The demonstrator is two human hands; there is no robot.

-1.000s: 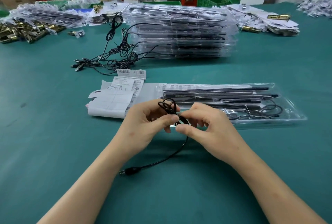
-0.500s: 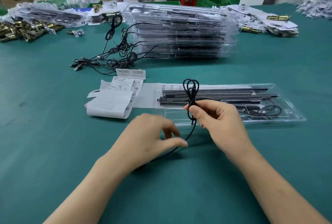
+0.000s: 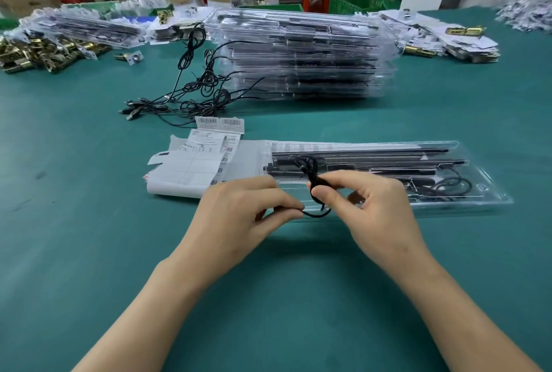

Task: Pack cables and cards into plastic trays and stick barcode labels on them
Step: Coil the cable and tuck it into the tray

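Both forearms reach in from the near edge over the green table [image 3: 89, 237], and the hands meet just in front of the tray. The left hand [image 3: 239, 213] is palm down, its thumb and forefinger pinched on the loose end of a black cable [image 3: 312, 176]. The right hand [image 3: 376, 207] sits just beside it, thumb and forefinger clamped on the middle of the same cable where it is gathered into a small bundle, the other fingers curled beneath. A short slack run of cable hangs between the two grips, and the bundle's loops stick up past the right thumb, over the near edge of the tray.

The clear plastic tray [image 3: 490, 180] lies flat just behind the hands, with long black strips [image 3: 358, 159] in it and another coiled cable [image 3: 454, 188] at its right end. Left of the tray, touching it, lie white label sheets [image 3: 191, 168], with a strip of barcode labels [image 3: 219, 124] just behind them.

Farther back, a tangle of loose cables [image 3: 203, 85] lies beside a tall stack of filled trays [image 3: 298, 52]. Brass parts [image 3: 38, 52] are heaped at the far left, and white cards [image 3: 448, 40] are piled at the far right.
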